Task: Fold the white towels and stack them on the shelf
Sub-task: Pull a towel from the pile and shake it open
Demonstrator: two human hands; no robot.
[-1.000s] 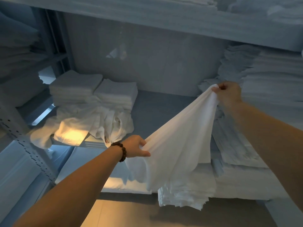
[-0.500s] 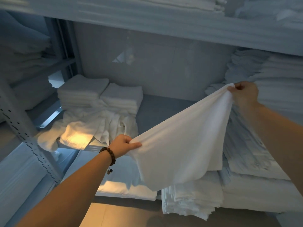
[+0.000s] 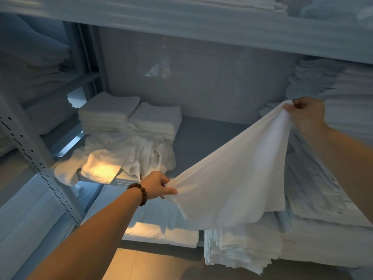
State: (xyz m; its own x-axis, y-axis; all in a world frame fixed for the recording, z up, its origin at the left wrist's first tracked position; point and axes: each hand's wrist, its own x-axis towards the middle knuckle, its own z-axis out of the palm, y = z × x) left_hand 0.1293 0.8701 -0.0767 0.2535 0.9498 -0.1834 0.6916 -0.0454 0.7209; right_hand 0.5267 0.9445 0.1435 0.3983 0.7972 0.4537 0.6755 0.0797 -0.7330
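Observation:
A white towel (image 3: 232, 178) hangs stretched between my hands in front of the shelf (image 3: 201, 136). My left hand (image 3: 156, 185), with a bead bracelet on its wrist, pinches the towel's lower left corner. My right hand (image 3: 306, 115) grips the upper right corner, higher and farther back. The towel's bottom edge sags over a stack of flat linens (image 3: 242, 247). Two folded towel stacks (image 3: 129, 116) stand at the shelf's back left, with a heap of crumpled towels (image 3: 121, 158) in front of them.
Tall piles of white linen (image 3: 347, 110) fill the shelf's right side. A perforated metal upright (image 3: 38, 164) stands at the left. The upper shelf board (image 3: 201, 27) runs overhead. Folded sheets (image 3: 159, 229) lie on the lower level, and the floor (image 3: 151, 265) shows below.
Both hands have moved farther apart, my left hand to the left and my right hand to the right, pulling the towel wider and tauter.

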